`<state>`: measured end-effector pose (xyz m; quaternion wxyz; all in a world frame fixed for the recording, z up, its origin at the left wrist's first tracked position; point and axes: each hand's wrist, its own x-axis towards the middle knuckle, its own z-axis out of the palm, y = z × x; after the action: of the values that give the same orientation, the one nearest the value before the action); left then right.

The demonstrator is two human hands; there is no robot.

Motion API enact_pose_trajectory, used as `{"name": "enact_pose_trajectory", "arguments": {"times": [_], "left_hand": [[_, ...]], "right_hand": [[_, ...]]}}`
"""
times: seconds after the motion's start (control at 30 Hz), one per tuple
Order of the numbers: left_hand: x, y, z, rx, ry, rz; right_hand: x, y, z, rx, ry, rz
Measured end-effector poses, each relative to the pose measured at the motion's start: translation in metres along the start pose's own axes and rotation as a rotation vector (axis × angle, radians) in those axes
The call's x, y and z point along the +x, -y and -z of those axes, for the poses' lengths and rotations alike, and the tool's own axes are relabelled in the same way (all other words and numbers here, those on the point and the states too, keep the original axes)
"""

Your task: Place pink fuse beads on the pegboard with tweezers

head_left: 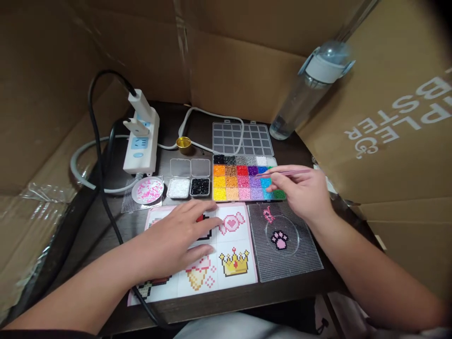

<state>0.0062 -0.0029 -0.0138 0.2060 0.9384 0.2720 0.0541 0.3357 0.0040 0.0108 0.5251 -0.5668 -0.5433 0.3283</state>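
My left hand (183,228) lies flat with fingers apart on a pattern sheet (201,299), covering part of its pictures. A pink candy, a crown and an ice cream cone show beside it. In my right hand (300,190) is a pair of pink tweezers (282,173), its tips over the purple beads (254,181) of a sorted bead box (229,199). Whether the tips hold a bead is too small to tell. Below this hand lies a clear pegboard (286,270) bearing a black-and-pink paw (280,240) and a small pink bead piece (268,214).
Behind the bead box is its open lid (243,139). Two small boxes hold white beads (178,188) and black beads (200,187). A dish of pink beads (148,190), a gold cup (184,145), a power strip (141,146), a black cable (106,197) and a water bottle (303,99) stand within cardboard walls.
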Motion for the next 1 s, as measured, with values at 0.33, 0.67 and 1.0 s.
{"name": "enact_pose_trajectory", "arguments": {"times": [0.33,0.67,1.0], "left_hand": [[-0.005,0.005,-0.011,0.008,-0.045,-0.004],[-0.006,0.010,-0.004,0.022,0.015,-0.008],[-0.009,0.008,-0.018,0.003,-0.088,-0.004]], "right_hand": [[0.003,-0.018,-0.005,0.080,0.011,-0.096],[0.004,-0.020,0.005,0.089,-0.029,-0.083],[0.003,-0.029,0.009,0.114,-0.068,-0.085]]}}
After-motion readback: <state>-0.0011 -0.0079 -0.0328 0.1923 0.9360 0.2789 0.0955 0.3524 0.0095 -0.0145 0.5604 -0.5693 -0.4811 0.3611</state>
